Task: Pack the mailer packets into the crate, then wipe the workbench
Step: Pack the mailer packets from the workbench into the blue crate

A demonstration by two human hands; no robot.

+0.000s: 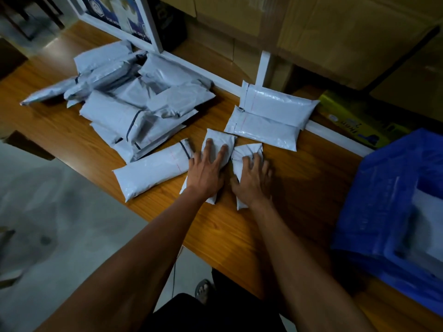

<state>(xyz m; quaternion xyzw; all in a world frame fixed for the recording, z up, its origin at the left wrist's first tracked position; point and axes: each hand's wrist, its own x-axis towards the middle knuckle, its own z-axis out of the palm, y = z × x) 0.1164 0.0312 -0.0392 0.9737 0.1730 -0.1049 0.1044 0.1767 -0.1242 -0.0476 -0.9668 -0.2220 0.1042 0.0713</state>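
Left grip [208, 167]: fingers spread flat on a small mailer packet [217, 144], pressing, not curled round it. Right grip [251, 179]: fingers loosely bent over the neighbouring packet [247, 152], resting on top; a closed hold is not evident. Both packets lie on the table [239, 231], side by side. To lift cleanly, curl the fingers under each long edge, then carry right to the blue crate [374, 207]. Both forearms extend forward, palms down. The larger packet pile [134, 101] lies far left.

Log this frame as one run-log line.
phase: packing | left hand: flat on packet | right hand: on small packet | crate: at right | wiping: not started
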